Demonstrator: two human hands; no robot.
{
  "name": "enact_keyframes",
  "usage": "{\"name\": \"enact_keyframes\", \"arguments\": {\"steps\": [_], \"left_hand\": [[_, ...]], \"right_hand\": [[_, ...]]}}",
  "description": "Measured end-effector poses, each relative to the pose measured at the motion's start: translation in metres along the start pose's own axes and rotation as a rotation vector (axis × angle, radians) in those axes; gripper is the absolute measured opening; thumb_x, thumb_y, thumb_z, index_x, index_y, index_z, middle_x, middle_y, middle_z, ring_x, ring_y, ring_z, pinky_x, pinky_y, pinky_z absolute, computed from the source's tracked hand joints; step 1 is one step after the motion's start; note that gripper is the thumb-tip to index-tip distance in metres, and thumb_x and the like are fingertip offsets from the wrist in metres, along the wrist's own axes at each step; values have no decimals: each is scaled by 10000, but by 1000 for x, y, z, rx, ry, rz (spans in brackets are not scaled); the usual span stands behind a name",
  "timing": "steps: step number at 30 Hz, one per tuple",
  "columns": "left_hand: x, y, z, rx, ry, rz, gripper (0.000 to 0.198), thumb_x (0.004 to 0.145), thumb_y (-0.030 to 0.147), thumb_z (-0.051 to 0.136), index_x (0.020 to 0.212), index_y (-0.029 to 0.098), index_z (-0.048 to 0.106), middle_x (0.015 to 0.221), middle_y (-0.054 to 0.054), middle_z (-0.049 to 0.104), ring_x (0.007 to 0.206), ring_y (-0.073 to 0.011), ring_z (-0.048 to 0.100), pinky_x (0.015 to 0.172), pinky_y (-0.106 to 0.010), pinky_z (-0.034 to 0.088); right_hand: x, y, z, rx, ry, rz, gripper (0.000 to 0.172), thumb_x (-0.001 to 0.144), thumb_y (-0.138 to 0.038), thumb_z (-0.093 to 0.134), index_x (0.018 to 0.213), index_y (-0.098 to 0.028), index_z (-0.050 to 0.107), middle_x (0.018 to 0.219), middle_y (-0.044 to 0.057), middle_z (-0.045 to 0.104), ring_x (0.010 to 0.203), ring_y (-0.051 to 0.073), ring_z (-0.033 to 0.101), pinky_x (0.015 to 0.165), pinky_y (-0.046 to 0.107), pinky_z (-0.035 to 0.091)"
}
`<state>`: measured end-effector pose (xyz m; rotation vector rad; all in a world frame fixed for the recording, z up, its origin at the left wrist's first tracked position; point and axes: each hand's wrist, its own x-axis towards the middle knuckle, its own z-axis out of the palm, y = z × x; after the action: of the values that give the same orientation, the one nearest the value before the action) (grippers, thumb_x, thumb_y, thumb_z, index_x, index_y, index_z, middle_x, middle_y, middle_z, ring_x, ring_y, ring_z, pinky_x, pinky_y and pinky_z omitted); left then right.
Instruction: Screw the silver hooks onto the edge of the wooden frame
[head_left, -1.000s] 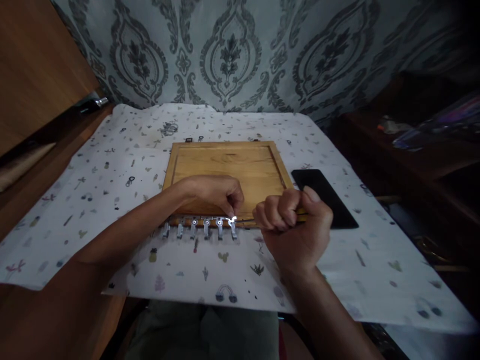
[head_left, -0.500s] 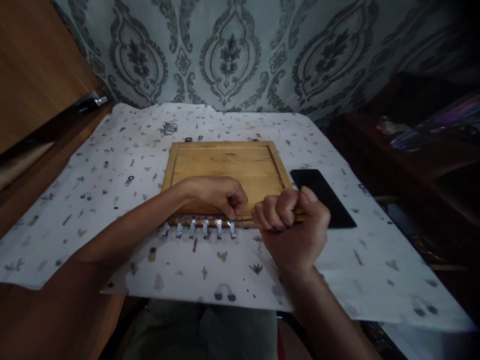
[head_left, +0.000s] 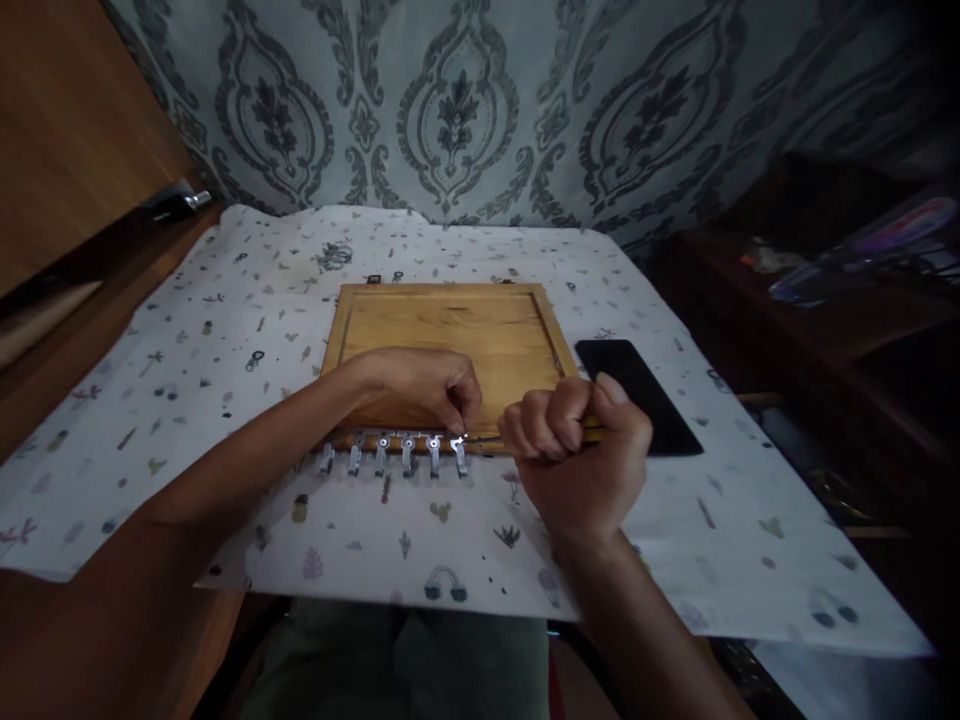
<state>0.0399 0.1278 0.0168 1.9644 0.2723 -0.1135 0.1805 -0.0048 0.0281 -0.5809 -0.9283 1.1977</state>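
A shallow wooden board (head_left: 450,330) with a raised rim lies on a printed white paper sheet (head_left: 225,340). Along its near edge runs a row of several small metal hooks (head_left: 390,455). My left hand (head_left: 427,385) rests on the board with its fingertips pinched at the rightmost hook (head_left: 459,447). My right hand (head_left: 577,455) is a closed fist around a thin tool (head_left: 487,438), its yellowish handle showing past the fist. The tool's tip points left at that same hook.
A black phone (head_left: 637,395) lies flat just right of the board. A wooden panel with a metal handle (head_left: 176,203) stands at the left. Dark shelving with clutter (head_left: 840,270) fills the right side. Patterned wallpaper rises behind the table.
Both hands stay at the rightmost hook. The left fingertips shift slightly on it, and the whole view has drifted a little.
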Motion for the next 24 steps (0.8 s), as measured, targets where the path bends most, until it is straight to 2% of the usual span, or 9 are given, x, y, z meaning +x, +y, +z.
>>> {"name": "enact_keyframes", "arguments": {"steps": [9, 13, 17, 24], "left_hand": [[2, -2, 3, 57, -9, 5, 106, 737, 86, 698, 663, 154, 667, 621, 27, 658, 604, -90, 582, 591, -186, 417], [2, -2, 4, 17, -44, 9, 111, 732, 126, 715, 655, 154, 640, 631, 22, 654, 612, -98, 581, 589, -196, 413], [2, 1, 7, -11, -21, -20, 116, 725, 134, 712, 648, 156, 628, 631, 23, 635, 621, -106, 571, 613, -218, 416], [0, 7, 5, 20, -24, -31, 108, 693, 120, 742, 747, 171, 664, 680, 26, 635, 659, -121, 574, 633, -235, 436]], "right_hand": [[0, -2, 4, 3, 5, -15, 585, 862, -413, 644, 429, -202, 312, 394, -70, 199, 353, 60, 171, 357, 228, 163], [-1, -1, 5, 1, 13, -28, 582, 858, -414, 659, 430, -206, 324, 405, -73, 204, 356, 62, 184, 355, 232, 173], [-2, 0, 4, 7, 15, -48, 576, 867, -410, 659, 431, -210, 339, 411, -73, 210, 360, 66, 176, 355, 239, 170], [-2, 3, 3, 28, -20, -81, 562, 888, -395, 635, 446, -210, 341, 423, -71, 211, 366, 69, 160, 348, 238, 139]]}}
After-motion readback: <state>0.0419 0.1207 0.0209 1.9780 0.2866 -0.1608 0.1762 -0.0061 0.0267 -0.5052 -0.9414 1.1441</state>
